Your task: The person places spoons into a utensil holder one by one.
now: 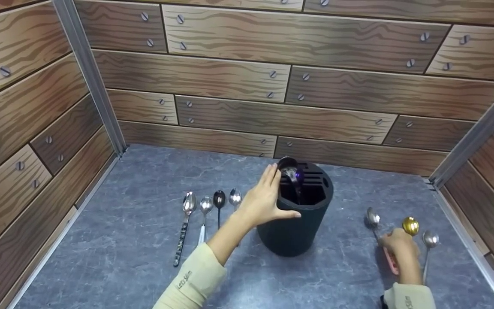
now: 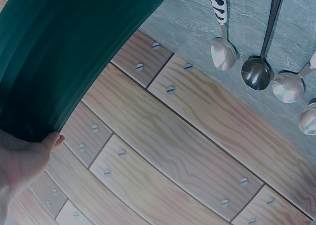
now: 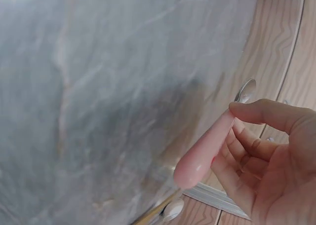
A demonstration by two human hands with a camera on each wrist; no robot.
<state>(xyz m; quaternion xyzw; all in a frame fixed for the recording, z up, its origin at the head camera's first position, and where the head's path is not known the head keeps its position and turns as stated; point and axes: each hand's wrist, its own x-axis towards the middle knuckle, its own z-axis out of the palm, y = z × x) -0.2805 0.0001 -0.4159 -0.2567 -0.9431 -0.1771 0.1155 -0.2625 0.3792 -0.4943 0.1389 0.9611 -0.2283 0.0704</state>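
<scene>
A dark green utensil holder (image 1: 292,234) stands upright on the grey tabletop. My left hand (image 1: 264,199) rests against its upper side, fingers stretched along the rim and thumb spread across the front. Inside the holder, a dark, shiny utensil with a round head (image 1: 289,165) leans up out of the opening. Over on the right, my right hand (image 1: 401,246) pinches a spoon by its pink handle (image 3: 205,153) between thumb and fingers. Its silver bowl (image 1: 373,218) points away from me. Close beside that hand lie a gold spoon (image 1: 411,226) and another silver spoon (image 1: 430,239).
Left of the holder, several spoons lie in a row: one with a patterned handle (image 1: 182,234), one with a pale handle (image 1: 203,223), a black one (image 1: 219,199) and a silver one (image 1: 235,196). Wood-print walls (image 1: 230,77) enclose the back and sides.
</scene>
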